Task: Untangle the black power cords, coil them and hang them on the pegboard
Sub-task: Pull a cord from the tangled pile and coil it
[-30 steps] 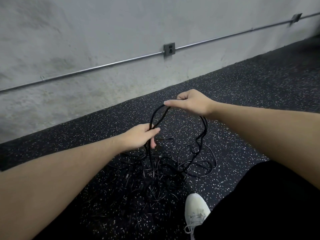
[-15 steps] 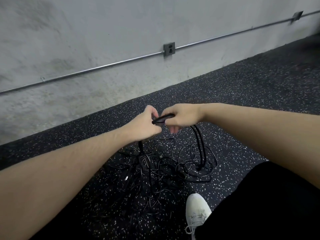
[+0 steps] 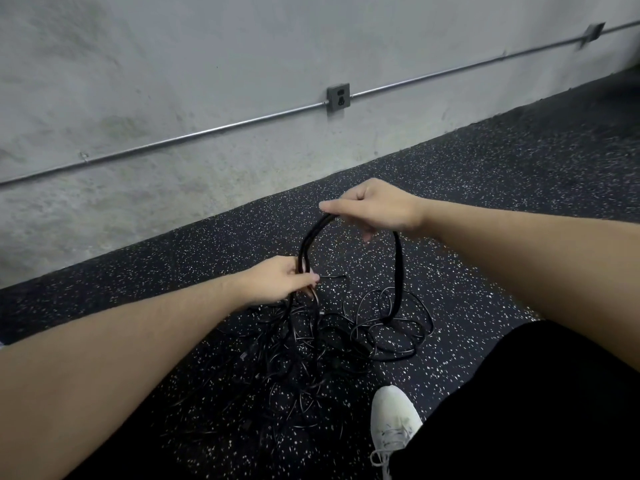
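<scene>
A tangle of black power cords (image 3: 318,344) lies on the speckled black floor in front of me. Out of it rises a coil of several black loops (image 3: 399,268). My right hand (image 3: 377,207) grips the top of the coil, thumb pointing left. My left hand (image 3: 280,280) is lower and to the left, its fingers curled round the strands that run down from the coil into the pile. No pegboard is in view.
A grey concrete wall (image 3: 173,81) stands close behind the pile, with a metal conduit (image 3: 214,128) and an outlet box (image 3: 338,97) on it. My white shoe (image 3: 394,424) and black trouser leg (image 3: 536,410) are at the lower right, next to the cords.
The hands were together at the coil's top half a second ago. The right hand has lifted the coil up and right; the left has slid down the strands toward the pile.
</scene>
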